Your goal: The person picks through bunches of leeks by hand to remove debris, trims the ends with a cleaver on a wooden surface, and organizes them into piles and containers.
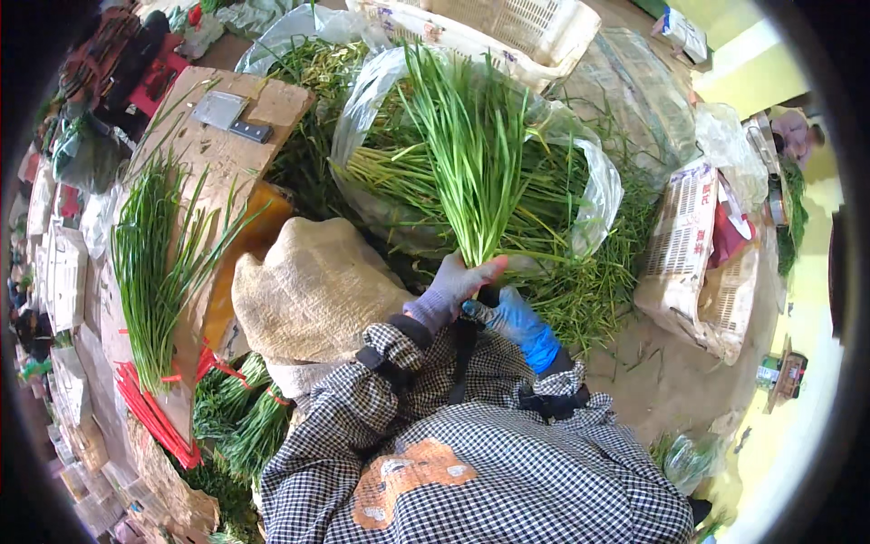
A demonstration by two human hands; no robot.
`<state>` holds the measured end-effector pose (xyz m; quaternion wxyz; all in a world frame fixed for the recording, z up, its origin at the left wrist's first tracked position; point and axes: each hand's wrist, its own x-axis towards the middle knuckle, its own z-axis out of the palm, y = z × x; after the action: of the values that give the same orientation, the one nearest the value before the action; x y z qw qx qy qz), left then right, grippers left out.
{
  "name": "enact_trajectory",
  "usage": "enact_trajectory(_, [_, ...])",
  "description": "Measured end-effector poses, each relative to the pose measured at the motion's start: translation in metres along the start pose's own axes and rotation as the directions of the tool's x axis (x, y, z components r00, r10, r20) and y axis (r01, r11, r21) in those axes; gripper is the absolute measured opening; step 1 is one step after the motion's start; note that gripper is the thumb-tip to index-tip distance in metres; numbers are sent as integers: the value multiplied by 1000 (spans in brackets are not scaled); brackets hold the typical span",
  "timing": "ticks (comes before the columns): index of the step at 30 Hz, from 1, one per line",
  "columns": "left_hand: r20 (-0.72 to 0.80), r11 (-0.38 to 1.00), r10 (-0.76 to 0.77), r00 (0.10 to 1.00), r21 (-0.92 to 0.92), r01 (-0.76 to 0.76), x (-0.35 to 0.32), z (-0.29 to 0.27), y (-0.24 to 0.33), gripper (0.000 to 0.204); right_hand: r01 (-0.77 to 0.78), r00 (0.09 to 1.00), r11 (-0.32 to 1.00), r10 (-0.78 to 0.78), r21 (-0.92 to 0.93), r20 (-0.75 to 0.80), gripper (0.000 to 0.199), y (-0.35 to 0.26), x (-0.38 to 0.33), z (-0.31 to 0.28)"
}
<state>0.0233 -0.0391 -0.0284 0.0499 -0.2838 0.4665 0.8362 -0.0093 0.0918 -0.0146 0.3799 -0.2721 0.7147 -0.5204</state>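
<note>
A bunch of long green garlic chives (467, 163) stands upright with its leaf tips pointing away from me. My left hand (450, 288), in a pale grey-purple glove, is closed around the pale stem ends. Just below and to the right is my right hand (515, 319), in a blue glove. Its thumb and fingers are apart, close to the stem ends, and I see nothing in them. Behind the bunch, a heap of loose chives (390, 177) lies in an opened clear plastic bag (598, 195).
On the left, a wooden board (281, 109) carries a cleaver (231, 116) and another chive bunch (149, 263). Red ties (154, 412) hang by its near end; tied bunches (240, 408) lie below. White crates stand at the back (507, 32) and right (680, 245). A beige cloth (313, 276) covers something beside me.
</note>
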Motion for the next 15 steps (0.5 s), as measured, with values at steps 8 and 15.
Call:
enact_trajectory(8, [330, 844, -52, 942, -489, 218, -4, -11, 9, 48, -163, 970, 944, 206, 288, -127, 41, 18, -17, -6])
enact_trajectory(15, [453, 816, -23, 891, -507, 278, -12, -11, 20, 49, -157, 987, 925, 160, 345, 19, 51, 2, -10, -7])
